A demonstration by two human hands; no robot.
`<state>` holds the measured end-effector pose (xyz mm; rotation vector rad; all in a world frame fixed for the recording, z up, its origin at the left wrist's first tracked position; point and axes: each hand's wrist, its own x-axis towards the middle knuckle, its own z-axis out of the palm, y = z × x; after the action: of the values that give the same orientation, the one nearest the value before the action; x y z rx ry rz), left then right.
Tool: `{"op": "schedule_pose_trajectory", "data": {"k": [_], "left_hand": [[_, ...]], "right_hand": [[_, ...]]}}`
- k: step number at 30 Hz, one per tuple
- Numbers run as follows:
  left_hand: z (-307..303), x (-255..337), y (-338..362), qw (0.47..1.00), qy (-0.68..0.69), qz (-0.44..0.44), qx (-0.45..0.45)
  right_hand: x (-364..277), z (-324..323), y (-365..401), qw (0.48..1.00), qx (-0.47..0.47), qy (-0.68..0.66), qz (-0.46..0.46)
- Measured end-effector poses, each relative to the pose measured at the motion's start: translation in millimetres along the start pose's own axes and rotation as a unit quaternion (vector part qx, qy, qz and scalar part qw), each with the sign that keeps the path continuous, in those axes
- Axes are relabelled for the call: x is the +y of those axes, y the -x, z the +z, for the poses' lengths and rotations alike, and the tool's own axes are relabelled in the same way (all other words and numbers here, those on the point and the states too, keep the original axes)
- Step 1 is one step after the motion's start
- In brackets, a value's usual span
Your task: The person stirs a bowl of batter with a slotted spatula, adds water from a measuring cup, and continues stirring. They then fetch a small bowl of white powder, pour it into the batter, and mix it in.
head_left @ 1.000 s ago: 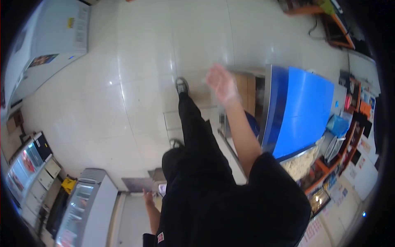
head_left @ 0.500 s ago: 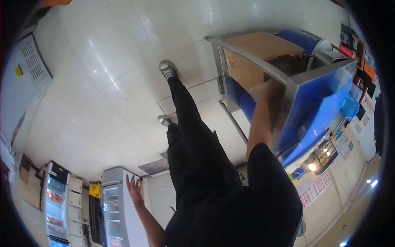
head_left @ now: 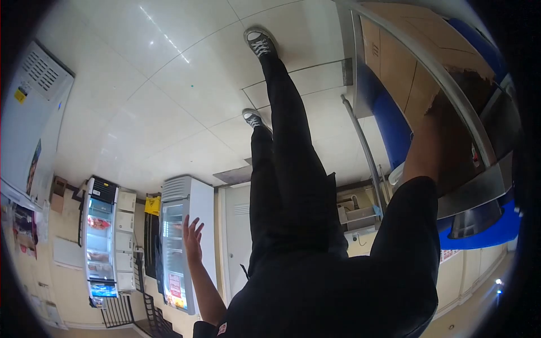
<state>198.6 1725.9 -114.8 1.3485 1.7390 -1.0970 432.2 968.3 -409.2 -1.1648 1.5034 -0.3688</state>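
Note:
My right arm reaches into a cardboard box [head_left: 403,62] with a torn edge, set inside a metal-framed stand. My right hand [head_left: 435,127] is down in the box's dark opening, so its fingers and anything in them are hidden. The metal rail [head_left: 439,73] of the stand runs over the box. A blue curved surface [head_left: 389,124] shows beside the box. My left hand [head_left: 193,236] hangs out at my side with fingers spread, holding nothing.
Pale tiled floor [head_left: 169,107] lies around my feet. Behind me stand a glass-door fridge [head_left: 174,242], another lit display fridge [head_left: 100,236] and a white door [head_left: 236,242]. A white appliance [head_left: 36,112] is at the left. A metal bar [head_left: 360,141] lies near my right leg.
The stand and box now appear closer and farther right in view. My right hand has gone deeper into the box's shadow. My left hand stays raised, fingers apart.

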Motion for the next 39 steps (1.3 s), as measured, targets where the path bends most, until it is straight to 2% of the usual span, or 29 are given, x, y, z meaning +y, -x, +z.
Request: {"op": "schedule_pose_trajectory", "data": {"k": [2,9,17,21,24,26,28,29,30,31,33,35,37,38,39], "left_hand": [[1.8,3.9,-5.5,1.0,-0.008,0.015,-0.024],[-7.8,-4.8,-4.4,0.997,0.04,0.069,-0.016],[-70.1,-147.2,-72.4,0.995,0.079,0.054,-0.033],[-92.8,-224.1,-116.6,0.991,0.088,0.086,-0.051],[-104.2,-255.3,-106.3,0.989,0.039,0.14,-0.041],[-115.9,-266.0,-102.3,0.983,0.023,0.181,-0.034],[-123.9,-265.3,-102.8,0.975,-0.008,0.218,-0.029],[-129.2,-262.3,-99.5,0.967,-0.023,0.25,-0.03],[-128.1,-252.1,-96.3,0.958,-0.037,0.282,-0.033],[-120.4,-238.1,-94.7,0.947,-0.052,0.315,-0.039],[-100.1,-209.7,-79.4,0.912,-0.068,0.4,-0.064],[-69.0,-172.8,-51.5,0.889,-0.073,0.448,-0.064],[-14.3,-133.1,-17.1,0.849,-0.066,0.516,-0.091],[13.6,-120.9,6.7,0.825,-0.058,0.552,-0.11],[45.0,-112.1,32.0,0.799,-0.042,0.584,-0.141]], "right_hand": [[-4.0,-1.8,2.4,1.0,0.007,-0.005,0.003],[-23.7,-17.9,28.2,0.999,0.024,-0.043,-0.003],[-42.8,-58.1,109.6,0.993,0.034,-0.112,-0.014],[-10.4,-92.0,182.6,0.993,0.02,-0.114,0.009],[35.9,-118.3,243.9,0.996,-0.008,-0.083,0.03],[79.6,-143.1,275.7,0.999,-0.032,-0.018,0.012],[127.0,-171.5,296.7,0.993,-0.048,0.099,-0.048],[160.9,-190.5,298.7,0.975,-0.063,0.185,-0.11],[163.4,-205.7,322.2,0.94,-0.075,0.282,-0.179],[163.0,-225.7,343.1,0.983,-0.044,0.109,-0.143],[104.0,-276.8,408.1,0.987,-0.128,0.098,-0.003],[132.6,-343.3,401.3,0.977,-0.153,0.139,-0.044],[125.4,-411.4,417.8,0.988,-0.143,0.061,0.01],[145.2,-456.5,410.8,0.983,-0.145,0.098,-0.048],[124.6,-504.6,426.2,0.986,-0.162,0.034,-0.005]]}}
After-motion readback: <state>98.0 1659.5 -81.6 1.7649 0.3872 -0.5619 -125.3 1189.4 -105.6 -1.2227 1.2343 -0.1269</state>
